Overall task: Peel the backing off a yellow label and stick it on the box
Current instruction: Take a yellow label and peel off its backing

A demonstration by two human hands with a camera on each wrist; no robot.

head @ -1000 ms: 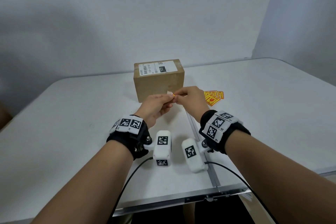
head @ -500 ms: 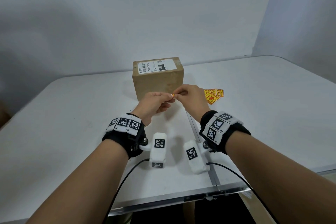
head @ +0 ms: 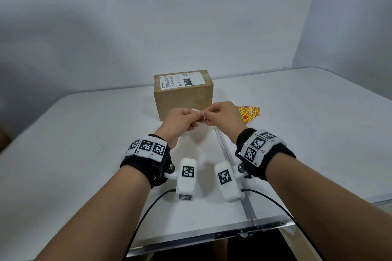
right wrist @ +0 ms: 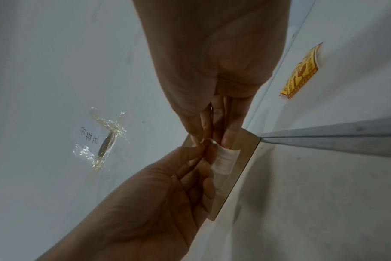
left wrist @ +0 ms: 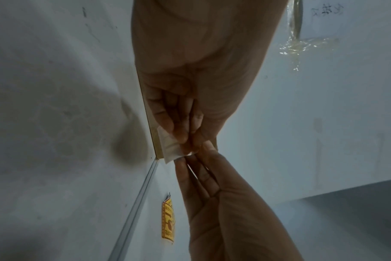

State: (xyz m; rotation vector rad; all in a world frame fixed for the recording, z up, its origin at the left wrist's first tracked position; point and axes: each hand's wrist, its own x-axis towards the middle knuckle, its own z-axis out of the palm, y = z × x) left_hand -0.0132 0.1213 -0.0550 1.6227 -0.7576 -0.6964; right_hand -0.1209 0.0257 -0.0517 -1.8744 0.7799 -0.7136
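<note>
The person holds one label (head: 198, 111) in the air just in front of the cardboard box (head: 183, 95), which stands on the white desk (head: 297, 133). Both hands are closed on it in fingertip pinches: the left hand (head: 182, 121) grips one end between thumb and fingers, and the right hand (head: 221, 115) pinches the neighbouring edge, the fingertips of the two hands nearly touching. In the wrist views only the white backing side of the label shows; its yellow face is hidden, so how far the backing has separated cannot be told.

The step in hand appears to be starting the peel. To do it well, the left hand should hold the label firm and flat while the right thumbnail works at one corner, flexing it slightly so the two layers split. Once a tab lifts, the backing should be drawn back low and slowly, folded almost over itself, so the label does not curl or stick to itself. Fingers should touch the adhesive only at the very edge.

The box's front face, nearest the hands, is bare, while its top already carries a white shipping label (head: 182, 80). A small pile of spare yellow labels (head: 248, 114) lies on the desk just to the right of the box.
</note>
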